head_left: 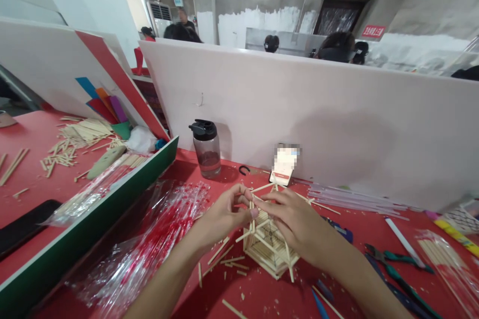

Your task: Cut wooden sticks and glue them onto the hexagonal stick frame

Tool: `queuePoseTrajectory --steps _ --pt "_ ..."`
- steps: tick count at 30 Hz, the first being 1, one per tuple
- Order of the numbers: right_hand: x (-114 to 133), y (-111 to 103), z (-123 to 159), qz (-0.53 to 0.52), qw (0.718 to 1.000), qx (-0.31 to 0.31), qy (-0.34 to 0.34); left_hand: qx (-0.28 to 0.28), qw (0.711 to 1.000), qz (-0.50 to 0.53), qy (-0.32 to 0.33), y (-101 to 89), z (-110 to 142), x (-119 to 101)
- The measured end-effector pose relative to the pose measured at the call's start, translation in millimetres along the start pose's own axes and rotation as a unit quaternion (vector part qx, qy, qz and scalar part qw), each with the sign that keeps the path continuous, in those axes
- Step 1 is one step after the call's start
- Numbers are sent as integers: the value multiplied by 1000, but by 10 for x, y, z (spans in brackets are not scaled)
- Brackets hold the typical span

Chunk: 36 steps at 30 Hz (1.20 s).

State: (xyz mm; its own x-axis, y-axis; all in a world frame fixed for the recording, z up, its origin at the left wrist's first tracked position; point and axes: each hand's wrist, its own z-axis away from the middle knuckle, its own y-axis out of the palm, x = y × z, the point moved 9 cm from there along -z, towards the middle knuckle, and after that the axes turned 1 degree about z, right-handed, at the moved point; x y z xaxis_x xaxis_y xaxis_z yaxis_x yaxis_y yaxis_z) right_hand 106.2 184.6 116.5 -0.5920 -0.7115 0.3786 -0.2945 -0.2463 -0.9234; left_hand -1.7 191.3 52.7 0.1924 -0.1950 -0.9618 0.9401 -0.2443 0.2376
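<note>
A small model built of thin wooden sticks (275, 261) stands on the red table, its many-sided base marked with dark web-like lines. Thumb and fingers of my left hand (234, 209) pinch an upright stick (252, 225) at the model's left corner. My right hand (299, 222) lies over the model's right side; its index finger reaches across to the top of that same corner, closed on the frame. The right thumb is hidden behind the hand. Behind the model, a lit phone (282, 165) leans against the white partition.
A water bottle (207, 152) stands left of the phone. Plastic-wrapped sticks (149, 239) lie along a green-faced divider (112, 209). Pliers (396, 264), a white pen (404, 241) and another stick packet (443, 264) lie at right. Clear plastic strips (352, 199) lie near the partition (254, 94).
</note>
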Motion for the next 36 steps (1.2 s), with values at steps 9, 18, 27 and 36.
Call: queuePoseTrajectory --steps 9,18,27,36 --pt "25 -91 30 -24 999 -45 10 -16 1000 10 -9 2 2 -17" --pt "-563 -620 1198 -47 945 -232 225 -8 1000 -11 0 -2 -3 -35" --pt "-757 334 1760 -13 933 -44 356 -21 999 -42 7 -57 -21 -18" --pt "-336 901 1773 89 940 27 330 -24 998 -54 13 -48 -11 -35"
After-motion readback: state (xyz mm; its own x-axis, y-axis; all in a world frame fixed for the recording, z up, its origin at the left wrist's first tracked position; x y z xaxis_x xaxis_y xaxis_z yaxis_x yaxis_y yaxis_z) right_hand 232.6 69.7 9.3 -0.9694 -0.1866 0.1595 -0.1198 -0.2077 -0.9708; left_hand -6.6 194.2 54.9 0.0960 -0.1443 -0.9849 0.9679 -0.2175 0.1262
